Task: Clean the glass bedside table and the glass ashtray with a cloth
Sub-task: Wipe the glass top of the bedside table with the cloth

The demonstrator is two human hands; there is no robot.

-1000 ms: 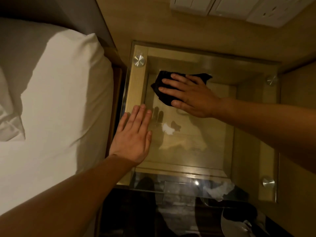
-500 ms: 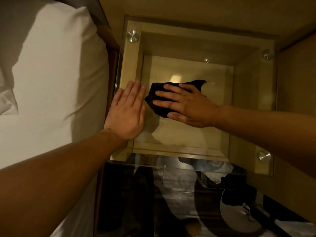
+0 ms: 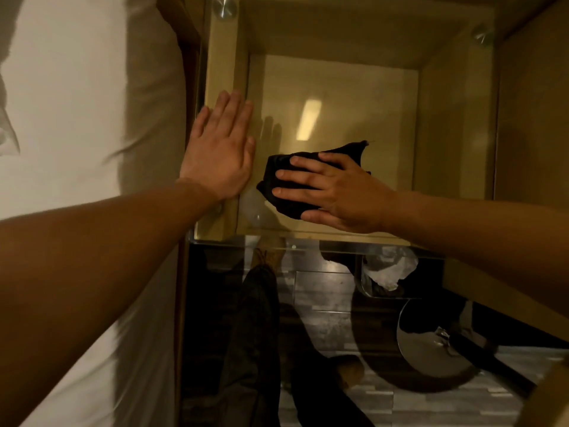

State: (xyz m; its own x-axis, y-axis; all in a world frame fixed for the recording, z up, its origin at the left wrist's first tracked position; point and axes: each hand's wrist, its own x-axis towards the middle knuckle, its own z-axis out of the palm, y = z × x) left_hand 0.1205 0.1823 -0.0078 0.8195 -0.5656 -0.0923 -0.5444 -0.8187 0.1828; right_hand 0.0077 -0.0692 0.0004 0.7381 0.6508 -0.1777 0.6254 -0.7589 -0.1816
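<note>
Beside the bed [image 3: 77, 87], the glass desk [image 3: 455, 118] bears the left hand [image 3: 220, 149], fingers straight, flat on its left edge. The right hand [image 3: 338, 192], fingers extended, presses the black cloth [image 3: 292, 204] near the front edge. Even pressure and overlapping strokes should avoid streaks. No ashtray is identifiable.

The glass bedside table [image 3: 338, 87] has a clear, square top pane over a pale wooden box frame, with round metal studs [image 3: 224, 7] at its far corners and a strip of light reflected near the middle. A dark, crumpled cloth [image 3: 284, 203] lies on the pane's near-left part, pressed flat under the right hand [image 3: 345, 195], one ragged corner sticking out on the far side.
</note>
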